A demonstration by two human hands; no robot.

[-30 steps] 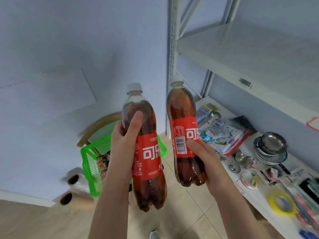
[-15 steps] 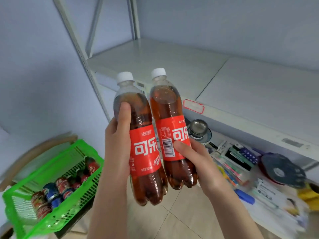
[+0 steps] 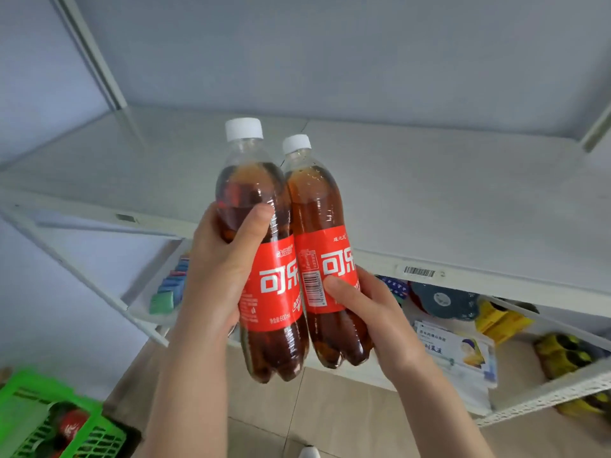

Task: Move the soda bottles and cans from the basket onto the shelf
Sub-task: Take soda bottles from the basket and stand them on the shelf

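While the left hand (image 3: 215, 276) and right hand (image 3: 370, 312) grip bottles (image 3: 274, 285), the basket (image 3: 96, 438) is cropped.

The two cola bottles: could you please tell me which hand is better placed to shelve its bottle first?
Probably the right hand: the right bottle is farther forward, nearer the shelf, while the left bottle, in the left hand, overlaps it on the camera's side.
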